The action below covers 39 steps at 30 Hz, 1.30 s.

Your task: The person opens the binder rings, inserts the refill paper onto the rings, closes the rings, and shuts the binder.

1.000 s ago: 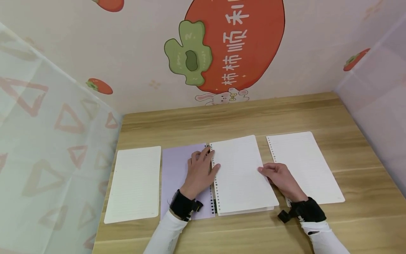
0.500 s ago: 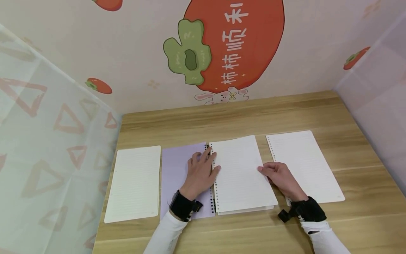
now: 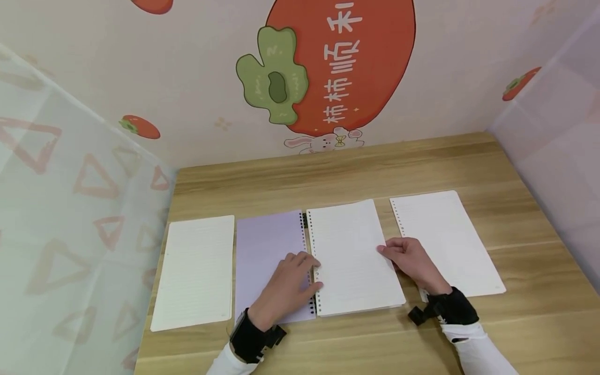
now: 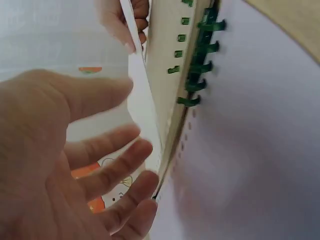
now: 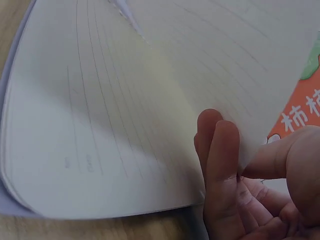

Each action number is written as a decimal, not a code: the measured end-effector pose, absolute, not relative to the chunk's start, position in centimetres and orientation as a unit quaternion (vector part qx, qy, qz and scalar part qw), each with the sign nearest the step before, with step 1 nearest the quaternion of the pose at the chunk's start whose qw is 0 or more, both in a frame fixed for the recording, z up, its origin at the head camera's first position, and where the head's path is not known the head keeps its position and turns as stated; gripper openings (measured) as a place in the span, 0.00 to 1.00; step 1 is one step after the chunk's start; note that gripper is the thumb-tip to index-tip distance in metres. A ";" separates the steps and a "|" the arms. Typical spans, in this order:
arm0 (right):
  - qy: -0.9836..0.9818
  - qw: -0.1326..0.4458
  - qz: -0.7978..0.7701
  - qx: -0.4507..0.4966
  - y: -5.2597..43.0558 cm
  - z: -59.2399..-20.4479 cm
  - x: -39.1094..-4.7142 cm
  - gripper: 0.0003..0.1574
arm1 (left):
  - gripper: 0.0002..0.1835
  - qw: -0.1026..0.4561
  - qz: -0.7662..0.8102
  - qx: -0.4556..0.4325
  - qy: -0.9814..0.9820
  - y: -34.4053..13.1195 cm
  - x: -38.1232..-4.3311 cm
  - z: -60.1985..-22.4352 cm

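Observation:
A loose-leaf notebook lies spread in the head view, its purple cover [image 3: 264, 245] on the left and a lined white sheet [image 3: 353, 260] over the pages on the right. Along the spine, green binder rings [image 4: 202, 62] stand unclasped in the left wrist view. My left hand [image 3: 287, 286] is over the lower spine, fingers loosely bent near the sheet's punched edge; whether they touch it I cannot tell. My right hand [image 3: 412, 260] pinches the sheet's right edge between thumb and fingers. In the right wrist view that sheet [image 5: 235, 55] is lifted above the lined pages [image 5: 85, 135] beneath.
Left of the notebook lies a white lined paper stack [image 3: 194, 271]. To the right rests another punched white sheet or stack [image 3: 450, 245], partly under my right hand. The wooden table [image 3: 337, 172] meets a printed backdrop [image 3: 197, 67] behind.
My left hand has slid down the spine toward me, leaving the top rings. My right hand still pinches the sheet's edge, and the sheet's lower edge sits closer to the pages below.

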State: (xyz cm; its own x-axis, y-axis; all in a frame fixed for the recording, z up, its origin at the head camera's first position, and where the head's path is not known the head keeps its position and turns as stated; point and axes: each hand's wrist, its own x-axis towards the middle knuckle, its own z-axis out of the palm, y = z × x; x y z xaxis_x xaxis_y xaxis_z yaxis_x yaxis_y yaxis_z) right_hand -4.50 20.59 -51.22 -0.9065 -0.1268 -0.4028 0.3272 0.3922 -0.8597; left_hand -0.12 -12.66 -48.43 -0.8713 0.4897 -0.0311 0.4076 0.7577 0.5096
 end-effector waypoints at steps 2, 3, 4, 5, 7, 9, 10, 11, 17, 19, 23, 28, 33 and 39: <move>0.816 0.203 -0.538 0.055 20.5 -51.1 -4.6 0.26 | 0.20 0.090 0.241 0.258 0.931 -12.8 0.1 -48.5; 0.820 0.203 -0.534 0.050 20.5 -51.0 -4.6 0.25 | 0.20 0.091 0.237 0.266 0.930 -12.8 0.2 -48.6; 0.822 0.202 -0.530 0.048 20.5 -51.0 -4.7 0.26 | 0.19 0.092 0.233 0.273 0.929 -12.9 0.3 -48.7; 0.824 0.202 -0.527 0.043 20.5 -50.9 -4.7 0.25 | 0.19 0.093 0.232 0.277 0.928 -12.9 0.4 -48.8; 0.826 0.203 -0.524 0.038 20.6 -50.9 -4.8 0.25 | 0.19 0.095 0.234 0.283 0.925 -12.9 0.6 -49.0; 0.827 0.202 -0.524 0.032 20.7 -50.9 -4.8 0.25 | 0.19 0.098 0.238 0.288 0.922 -12.9 0.8 -49.2; 0.827 0.200 -0.525 0.028 20.9 -50.9 -4.9 0.25 | 0.19 0.101 0.239 0.290 0.921 -12.8 0.9 -49.3; 0.825 0.200 -0.529 0.024 20.9 -51.0 -4.9 0.24 | 0.19 0.104 0.239 0.291 0.921 -12.7 0.9 -49.3; 0.824 0.198 -0.530 0.018 21.6 -50.5 -5.3 0.25 | 0.18 0.109 0.225 0.298 0.921 -12.2 1.0 -49.3; 0.818 0.202 -0.538 0.025 21.8 -50.3 -5.4 0.26 | 0.17 0.109 0.222 0.304 0.920 -12.1 1.1 -49.2; 0.793 0.212 -0.570 0.037 22.6 -50.0 -5.4 0.26 | 0.14 0.118 0.223 0.308 0.917 -12.1 1.5 -49.1; 0.791 0.198 -0.577 0.039 24.1 -49.9 -5.4 0.25 | 0.11 0.116 0.230 0.317 0.913 -12.0 1.5 -49.0; 0.811 0.173 -0.557 0.042 26.0 -49.9 -5.4 0.25 | 0.06 0.128 0.250 0.319 0.905 -12.0 1.3 -48.9; 0.839 0.132 -0.527 0.045 28.3 -49.7 -5.0 0.26 | 0.06 0.128 0.262 0.332 0.897 -11.4 0.4 -48.7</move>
State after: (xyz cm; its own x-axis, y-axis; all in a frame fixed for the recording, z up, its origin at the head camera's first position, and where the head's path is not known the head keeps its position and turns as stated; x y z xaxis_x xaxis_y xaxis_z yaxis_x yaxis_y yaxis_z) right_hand -4.98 28.32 -49.71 -0.9609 -0.0638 -0.2693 0.2148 0.4414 -0.8712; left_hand 0.38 -11.37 -48.72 -0.7471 0.6623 -0.0564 0.5275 0.6424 0.5560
